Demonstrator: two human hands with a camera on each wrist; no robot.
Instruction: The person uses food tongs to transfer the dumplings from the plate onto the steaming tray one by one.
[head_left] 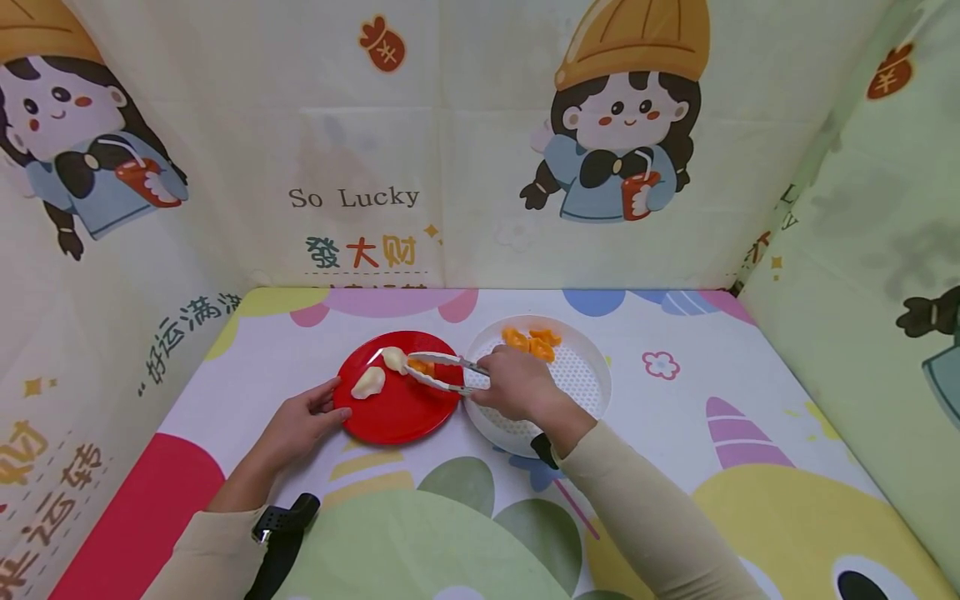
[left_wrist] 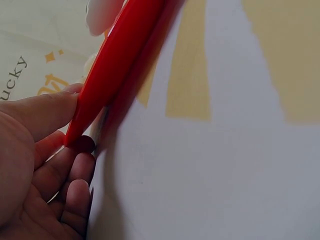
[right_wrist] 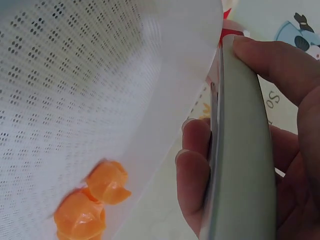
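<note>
My left hand [head_left: 302,429] grips the left rim of a red plate [head_left: 401,421], thumb over the edge and fingers beneath, as the left wrist view shows. Two white dumplings [head_left: 368,383] lie on that plate's left side. In my right hand [head_left: 519,385] is a pair of tongs [head_left: 448,359], held by its pale handle [right_wrist: 245,150]. The tongs' tips reach over the plate, with an orange dumpling [head_left: 422,367] between them, close beside the upper white dumpling. Several more orange dumplings [head_left: 542,348] sit at the back of a white perforated basket [head_left: 581,379], under my right hand and forearm.
The plate and basket stand side by side on a table with a printed cloth [head_left: 645,442]. A cartoon-printed curtain [head_left: 480,150] rises behind the table and along both sides. Black straps [head_left: 288,521] circle the wrists.
</note>
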